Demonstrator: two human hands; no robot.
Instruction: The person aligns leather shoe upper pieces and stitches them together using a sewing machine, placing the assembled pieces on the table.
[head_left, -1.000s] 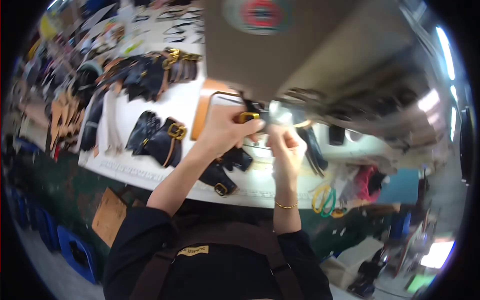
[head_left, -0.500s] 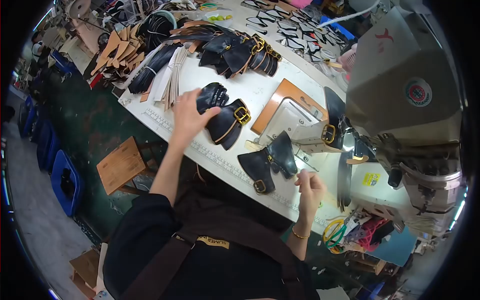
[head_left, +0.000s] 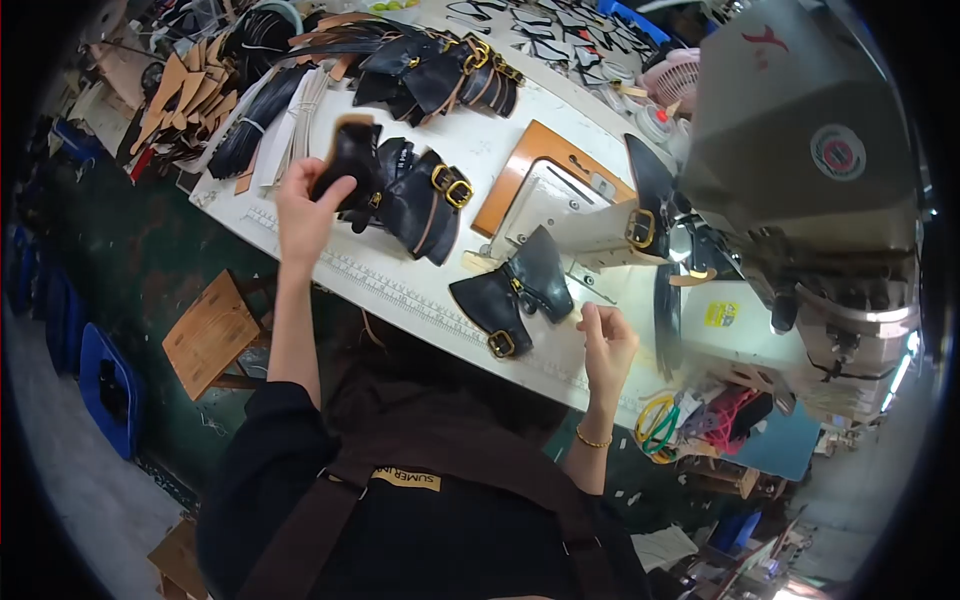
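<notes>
A black piece [head_left: 352,160] is gripped between the thumb and fingers of the left hand [head_left: 305,218], above the surface [head_left: 478,150], just left of the buckled stack [head_left: 422,208]. The left forearm is stretched forward, with the thumb pointed right. The right hand [head_left: 610,348] is held curled, thumb and fingertips drawn together; whether anything is pinched there cannot be told. Just left of it, black leather [head_left: 546,280] is laid.

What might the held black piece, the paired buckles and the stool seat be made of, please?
Black piece: probably leather or imitation, smooth, from its soft sheen. Paired buckles: likely metal, polished golden, from their glints. Stool seat: apparently wood, brown, from its streaky surface.
</notes>
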